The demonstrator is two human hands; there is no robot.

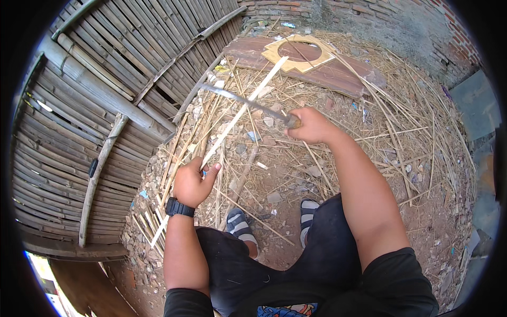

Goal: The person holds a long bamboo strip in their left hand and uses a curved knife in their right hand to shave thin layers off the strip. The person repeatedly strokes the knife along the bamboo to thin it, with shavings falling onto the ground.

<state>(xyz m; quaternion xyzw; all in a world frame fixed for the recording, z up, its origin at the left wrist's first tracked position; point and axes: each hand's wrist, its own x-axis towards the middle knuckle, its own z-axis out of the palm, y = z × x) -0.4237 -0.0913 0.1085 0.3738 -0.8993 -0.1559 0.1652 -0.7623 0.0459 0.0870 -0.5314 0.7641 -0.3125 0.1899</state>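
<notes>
My left hand [193, 182], with a black watch on its wrist, is closed round a long pale split bamboo strip [227, 133]. The strip slants from the lower left up towards the far middle, and its lower end shows past my wrist. My right hand [312, 126] grips the short handle of a long-bladed knife [264, 109]. Its blade points left and crosses over the strip ahead of my left hand. Whether the blade touches the strip, I cannot tell.
A brown board [343, 79] lies on the far ground, with a pale wooden frame [272, 55] with a round hole on it. Bamboo scraps [391, 132] and stones litter the dirt. On the left stands a bamboo-slat wall [58, 142]; a brick wall [364, 21] closes the back.
</notes>
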